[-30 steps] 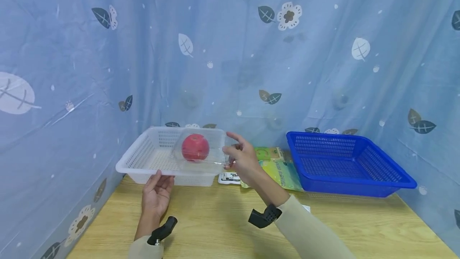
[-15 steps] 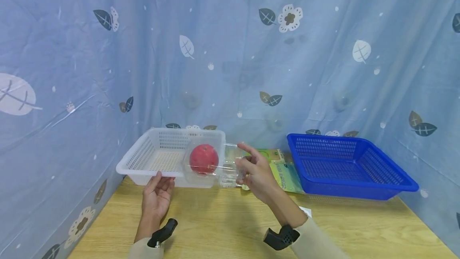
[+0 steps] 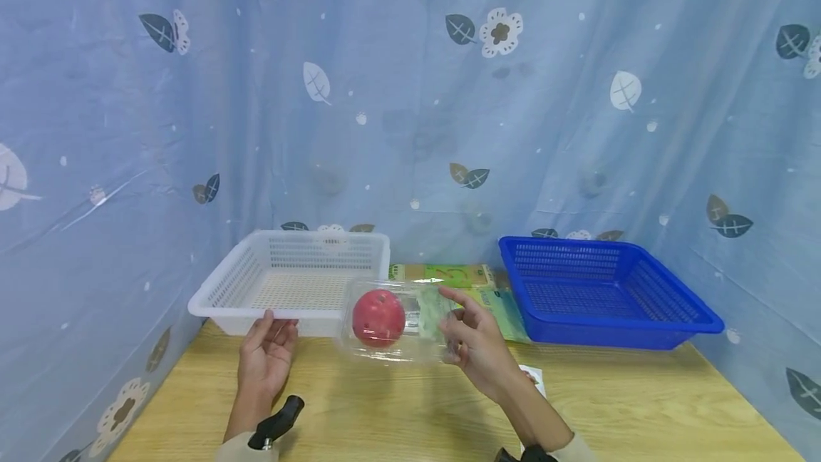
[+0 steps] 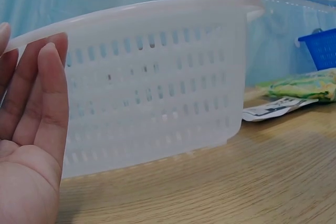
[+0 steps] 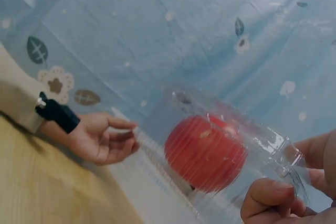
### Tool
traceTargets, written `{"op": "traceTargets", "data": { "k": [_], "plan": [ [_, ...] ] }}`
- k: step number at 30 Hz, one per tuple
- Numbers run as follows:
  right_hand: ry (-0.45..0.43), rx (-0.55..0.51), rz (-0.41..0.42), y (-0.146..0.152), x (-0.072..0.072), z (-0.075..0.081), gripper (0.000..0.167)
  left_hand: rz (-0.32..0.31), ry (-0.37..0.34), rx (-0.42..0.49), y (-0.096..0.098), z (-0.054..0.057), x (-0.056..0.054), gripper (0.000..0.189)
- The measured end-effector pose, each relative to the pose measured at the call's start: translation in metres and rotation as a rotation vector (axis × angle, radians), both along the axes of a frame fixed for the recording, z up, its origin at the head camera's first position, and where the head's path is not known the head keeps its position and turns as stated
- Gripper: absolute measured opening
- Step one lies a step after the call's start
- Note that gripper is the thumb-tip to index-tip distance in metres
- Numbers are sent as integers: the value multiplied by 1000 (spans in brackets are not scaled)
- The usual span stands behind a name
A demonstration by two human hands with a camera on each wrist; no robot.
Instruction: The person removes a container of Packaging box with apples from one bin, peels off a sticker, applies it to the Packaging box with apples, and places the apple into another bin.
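Observation:
My right hand [image 3: 484, 348] holds a clear plastic box [image 3: 413, 351] by its right end, thumb on the near side. Inside the box, at the left end, lies a red apple [image 3: 378, 318]; the right wrist view shows the apple [image 5: 206, 153] through the clear plastic. The box is up in the air, in front of the right corner of the white basket [image 3: 214, 311]. My left hand [image 3: 266, 362] grips that basket's front rim, palm up, with the fingers below the rim. In the left wrist view those fingertips lie against the slotted white wall [image 4: 157, 93].
To the right stands a blue basket [image 3: 609, 328]. Between the baskets lie a green and tan packet [image 3: 442, 275] and a yellow-green packet [image 3: 507, 312]. A white card [image 3: 532, 374] lies on the wooden table [image 3: 385, 419] by the right forearm. A blue curtain [image 3: 410, 91] hangs behind.
My right hand has brought the box with the apple out from over the white basket, rightward and nearer to me. The left hand has stayed at the basket's rim.

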State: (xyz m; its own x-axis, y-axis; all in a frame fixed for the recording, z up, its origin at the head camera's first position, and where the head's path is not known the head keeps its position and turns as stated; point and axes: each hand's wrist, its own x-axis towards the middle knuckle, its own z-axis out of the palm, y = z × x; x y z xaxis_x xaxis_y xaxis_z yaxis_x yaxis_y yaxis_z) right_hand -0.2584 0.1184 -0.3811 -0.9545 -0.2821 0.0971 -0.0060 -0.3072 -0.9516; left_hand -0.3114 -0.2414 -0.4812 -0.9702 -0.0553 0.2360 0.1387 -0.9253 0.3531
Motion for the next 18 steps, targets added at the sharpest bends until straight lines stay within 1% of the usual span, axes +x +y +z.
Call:
{"op": "traceTargets", "data": {
  "k": [3, 6, 10, 13, 18],
  "plan": [
    [-3, -21, 7, 7, 4, -7, 61, -3, 24, 3, 0, -1, 1, 27],
    [-5, -19, 13, 14, 8, -13, 62, 13, 29, -3, -1, -2, 1, 28],
    [0, 32, -28, 29, 12, -22, 63, 22, 19, -25, 1, -3, 0, 29],
    [-4, 65, -63, 40, 15, -30, 63, 32, 13, -49, 2, -2, 0, 27],
    [-21, 90, -75, 53, 16, -44, 65, 58, -11, -68, 2, 0, 0, 25]
  ]
}}
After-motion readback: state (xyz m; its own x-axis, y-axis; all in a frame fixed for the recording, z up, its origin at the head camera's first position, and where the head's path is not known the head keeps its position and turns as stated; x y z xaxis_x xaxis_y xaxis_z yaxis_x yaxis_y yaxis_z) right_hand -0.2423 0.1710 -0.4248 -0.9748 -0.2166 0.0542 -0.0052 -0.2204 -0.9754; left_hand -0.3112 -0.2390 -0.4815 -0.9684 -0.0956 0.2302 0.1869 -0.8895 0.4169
